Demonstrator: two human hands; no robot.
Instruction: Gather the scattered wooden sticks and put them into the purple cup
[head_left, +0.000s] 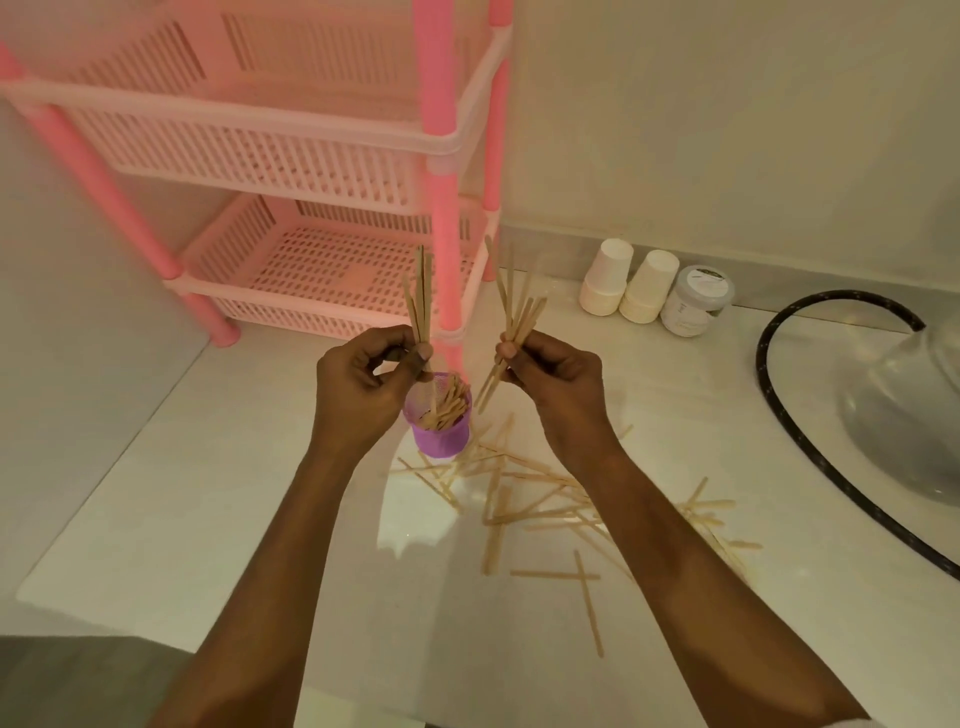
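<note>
L hand pinching sticks above purple cup, R hand gripping more, pink rack just behind

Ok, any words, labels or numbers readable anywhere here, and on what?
None readable.
Small round grey-lidded jar: dark print on lid, faint print on side, both too blurred to read.
Upturned white paper cups, purple mesh cup, pink plastic rack: no text visible.

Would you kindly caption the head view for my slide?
The left hand and right hand each grip sticks by the purple cup; loose sticks litter the counter.
</note>
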